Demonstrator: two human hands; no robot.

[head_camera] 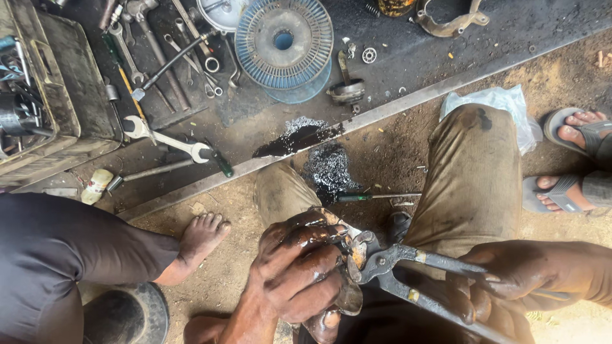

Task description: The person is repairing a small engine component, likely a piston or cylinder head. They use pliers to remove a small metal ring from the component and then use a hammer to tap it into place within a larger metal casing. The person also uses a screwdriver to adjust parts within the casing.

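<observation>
Head view: my left hand [299, 271] wraps tight around an oily metal part [349, 294], probably slippery, over my lap; my right hand [510, 280] squeezes the pliers [408, 271] handles, jaws biting its edge.

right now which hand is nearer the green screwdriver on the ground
Left. The left hand is just below the green screwdriver; the right hand, on the pliers handles, is farther off.

We count two greasy hands at work, left hand [299, 271] and right hand [510, 280]. One pair of pliers [395, 264]. One blue ribbed disc [284, 41]. One big combination wrench [167, 139], at least three smaller spanners up top. One green-handled screwdriver [376, 197]. One toolbox [44, 95]. Two sandalled feet [574, 159], one bare foot [201, 237].
</observation>
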